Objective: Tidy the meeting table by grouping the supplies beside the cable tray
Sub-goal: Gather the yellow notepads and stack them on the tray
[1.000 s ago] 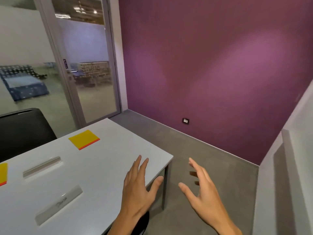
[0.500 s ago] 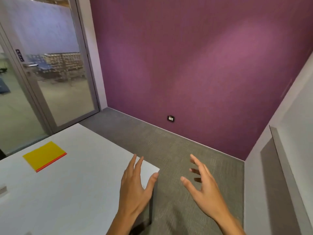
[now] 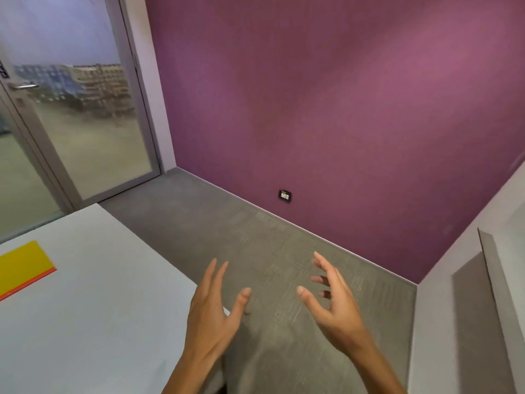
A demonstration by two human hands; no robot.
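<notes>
A yellow pad with a red edge (image 3: 22, 264) lies flat on the white meeting table (image 3: 99, 308) at the far left, partly cut off by the frame. My left hand (image 3: 211, 317) hovers over the table's right corner with fingers spread and holds nothing. To its right, my right hand (image 3: 333, 305) hangs above the grey carpet, fingers loosely spread and empty. Neither hand touches the pad. No cable tray is in view.
A purple wall (image 3: 341, 109) with a small black socket (image 3: 285, 196) stands ahead. A glass door (image 3: 85, 123) is at the left. A white wall with a grey panel (image 3: 477, 322) closes the right side. Grey carpet (image 3: 255, 237) lies between.
The view has swung to the right: the chair, the two clear name holders and the second yellow pad have left the frame. Both hands stay spread and empty, now past the table's corner.
</notes>
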